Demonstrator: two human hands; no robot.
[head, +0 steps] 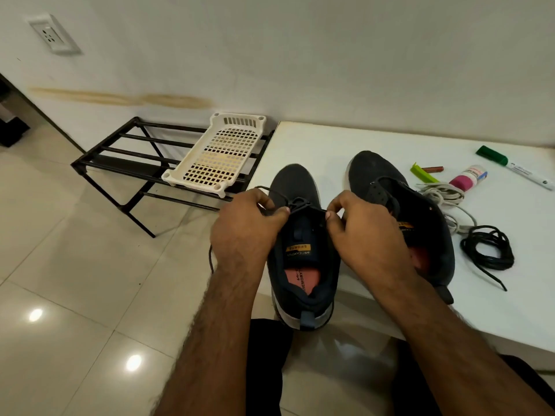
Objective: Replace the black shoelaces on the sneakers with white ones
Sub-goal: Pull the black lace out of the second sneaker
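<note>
left hand (240, 226): black lace (300, 205) pinched | right hand (357, 226): same lace pinched | left sneaker (303, 250): set at counter (510, 295) front-left edge | right sneaker (399, 205): unlaced beside it | white laces (441, 193), removed black lace (488, 247): laid toward right edge

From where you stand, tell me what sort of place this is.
Probably a room in a home, perhaps by the entrance: a tiled floor, a black metal shoe rack against the wall, and a wall socket.

white table (330, 139), sneakers (303, 235), laces (486, 247), marker (516, 168)
</note>
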